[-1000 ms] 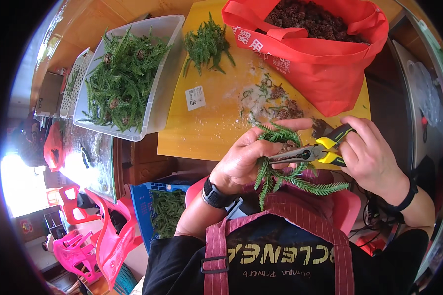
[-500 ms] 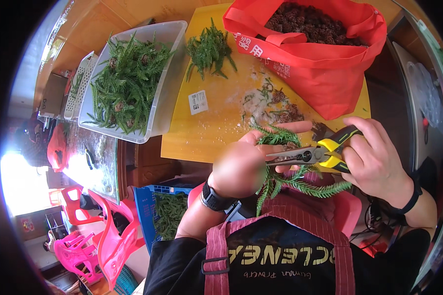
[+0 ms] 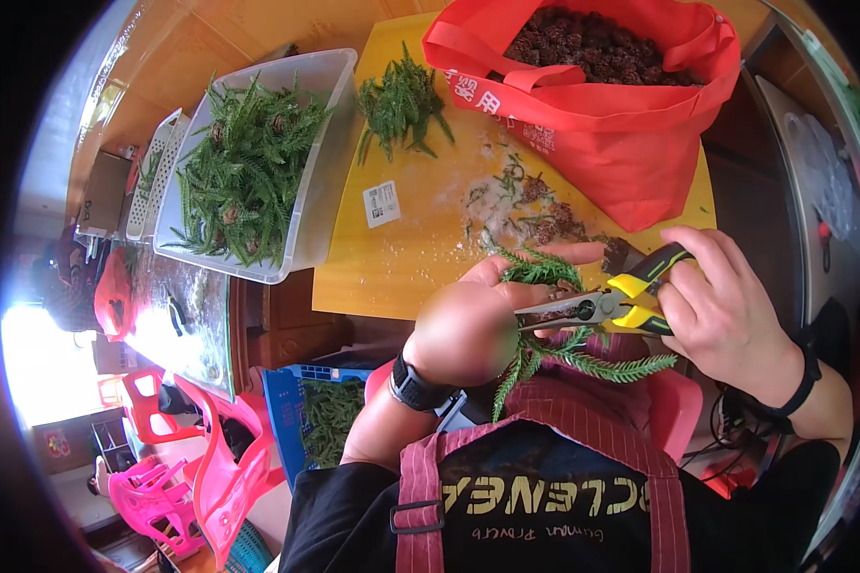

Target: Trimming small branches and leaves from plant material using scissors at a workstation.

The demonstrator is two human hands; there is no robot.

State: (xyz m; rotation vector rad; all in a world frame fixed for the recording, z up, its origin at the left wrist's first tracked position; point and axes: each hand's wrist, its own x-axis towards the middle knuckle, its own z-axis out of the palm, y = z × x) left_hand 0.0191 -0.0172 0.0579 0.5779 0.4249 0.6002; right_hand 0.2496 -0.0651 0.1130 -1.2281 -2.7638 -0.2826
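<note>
My left hand is closed on a green artificial pine sprig, whose needled branches fan out to the right and toward me. A brown pine cone shows partly at the sprig's middle, behind the tool. My right hand grips long-nose pliers with yellow and black handles. Their jaws point left and lie across the sprig's middle, the tips reaching my left palm. A blurred patch covers part of the left hand, and what sits between the jaws cannot be made out.
A red bag full of pine cones stands on the yellow table, beside loose cones and scraps. Left of a small sprig pile is a clear plastic bin of sprigs. Below stand a blue crate and pink chairs.
The pliers have shifted very slightly downward over the sprig. My left hand keeps its hold, and the whole view has moved a little.
</note>
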